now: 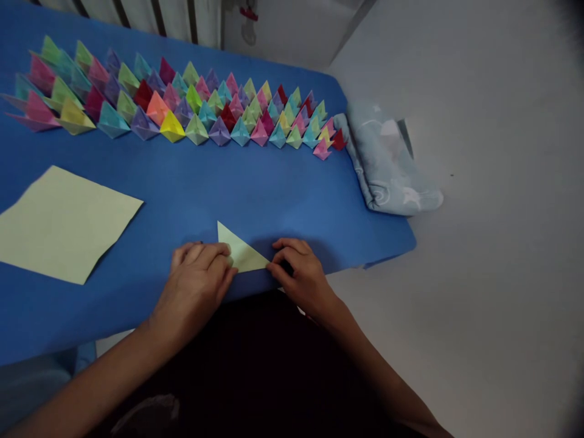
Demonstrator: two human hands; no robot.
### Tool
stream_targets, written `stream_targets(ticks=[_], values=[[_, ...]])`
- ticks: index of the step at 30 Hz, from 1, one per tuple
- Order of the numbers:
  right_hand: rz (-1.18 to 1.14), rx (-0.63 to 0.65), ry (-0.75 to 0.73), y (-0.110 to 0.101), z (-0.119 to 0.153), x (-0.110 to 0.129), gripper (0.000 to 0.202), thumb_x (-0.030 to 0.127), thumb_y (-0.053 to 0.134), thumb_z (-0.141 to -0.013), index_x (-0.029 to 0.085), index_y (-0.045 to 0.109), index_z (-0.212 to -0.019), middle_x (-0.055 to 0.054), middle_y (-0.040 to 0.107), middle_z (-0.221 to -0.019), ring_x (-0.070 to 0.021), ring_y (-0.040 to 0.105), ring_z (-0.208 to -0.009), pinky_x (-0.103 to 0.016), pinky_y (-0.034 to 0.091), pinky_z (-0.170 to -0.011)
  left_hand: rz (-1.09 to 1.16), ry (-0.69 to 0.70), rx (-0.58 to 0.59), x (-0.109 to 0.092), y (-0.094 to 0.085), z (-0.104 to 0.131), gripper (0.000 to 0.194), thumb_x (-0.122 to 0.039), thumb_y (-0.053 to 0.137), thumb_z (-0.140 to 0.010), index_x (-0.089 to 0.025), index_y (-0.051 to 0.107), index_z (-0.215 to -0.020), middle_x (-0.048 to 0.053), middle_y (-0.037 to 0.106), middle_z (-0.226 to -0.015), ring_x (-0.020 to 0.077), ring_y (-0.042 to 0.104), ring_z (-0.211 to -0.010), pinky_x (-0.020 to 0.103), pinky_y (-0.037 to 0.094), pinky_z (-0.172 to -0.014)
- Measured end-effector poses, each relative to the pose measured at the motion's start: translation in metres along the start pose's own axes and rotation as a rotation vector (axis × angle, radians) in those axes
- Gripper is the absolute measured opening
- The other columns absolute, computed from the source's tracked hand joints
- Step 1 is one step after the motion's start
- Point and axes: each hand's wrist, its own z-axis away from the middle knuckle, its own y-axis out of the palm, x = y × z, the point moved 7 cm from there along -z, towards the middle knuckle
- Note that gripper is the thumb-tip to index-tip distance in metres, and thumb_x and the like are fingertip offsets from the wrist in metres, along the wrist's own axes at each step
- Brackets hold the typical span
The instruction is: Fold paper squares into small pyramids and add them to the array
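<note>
A pale yellow-green paper triangle (244,252) lies folded near the front edge of the blue table, one corner pointing away from me. My left hand (201,267) presses on its left side, fingers bent and over the paper, covering that part. At the triangle's right corner, the thumb and a finger of my right hand (298,271) pinch the tip. Off to the left lies a larger flat sheet of the same pale paper (68,225), apart from both hands.
Rows of small folded paper boats (196,128) in many colours stand along the far side of the blue table (191,176). A folded grey-blue cloth with white patterns (387,164) sits at the right end, against a pale wall (493,182).
</note>
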Motion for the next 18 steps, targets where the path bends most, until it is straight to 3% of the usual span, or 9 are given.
stream_targets(ticks=[3, 7, 12, 15, 18], values=[[-0.002, 0.029, 0.055, 0.000, -0.002, -0.003, 0.011, 0.015, 0.066, -0.083, 0.020, 0.059, -0.075, -0.007, 0.063, -0.108, -0.0212, 0.058, -0.104, -0.039, 0.044, -0.091, 0.017, -0.029, -0.002, 0.006, 0.001, 0.002, 0.020, -0.026, 0.052, -0.094, -0.016, 0.065, -0.084, 0.009, 0.068, -0.105, 0.0263, 0.060, -0.093, 0.044, 0.038, -0.089], [-0.010, 0.069, 0.096, -0.002, -0.005, -0.004, 0.011, 0.011, 0.064, -0.080, 0.021, 0.059, -0.081, -0.004, 0.063, -0.103, -0.0205, 0.057, -0.102, -0.037, 0.044, -0.091, 0.007, 0.008, -0.030, 0.009, 0.001, 0.007, 0.019, -0.023, 0.050, -0.095, -0.022, 0.068, -0.101, 0.008, 0.067, -0.106, 0.0251, 0.059, -0.093, 0.046, 0.037, -0.093], [0.120, 0.180, 0.115, 0.002, -0.008, 0.008, 0.021, 0.009, 0.056, -0.084, 0.020, 0.063, -0.100, -0.006, 0.065, -0.104, -0.0212, 0.057, -0.100, -0.036, 0.044, -0.089, -0.043, 0.083, -0.047, 0.005, -0.001, 0.015, 0.030, -0.018, 0.042, -0.097, -0.027, 0.069, -0.108, 0.009, 0.065, -0.113, 0.0265, 0.058, -0.099, 0.049, 0.037, -0.093], [0.153, 0.233, 0.115, 0.009, -0.012, 0.019, 0.028, 0.016, 0.054, -0.088, 0.020, 0.060, -0.116, -0.009, 0.065, -0.111, -0.0217, 0.058, -0.102, -0.036, 0.044, -0.088, -0.036, 0.062, -0.048, 0.006, -0.001, 0.017, 0.031, -0.019, 0.042, -0.097, -0.027, 0.069, -0.109, 0.008, 0.066, -0.114, 0.0260, 0.058, -0.100, 0.048, 0.039, -0.093], [0.152, 0.285, 0.153, 0.016, -0.018, 0.021, 0.031, 0.023, 0.055, -0.089, 0.019, 0.058, -0.120, -0.008, 0.066, -0.104, -0.0198, 0.060, -0.091, -0.032, 0.044, -0.078, -0.027, 0.048, -0.072, 0.006, -0.001, 0.018, 0.028, -0.022, 0.044, -0.097, -0.025, 0.069, -0.108, 0.009, 0.067, -0.112, 0.0255, 0.059, -0.100, 0.048, 0.039, -0.095]])
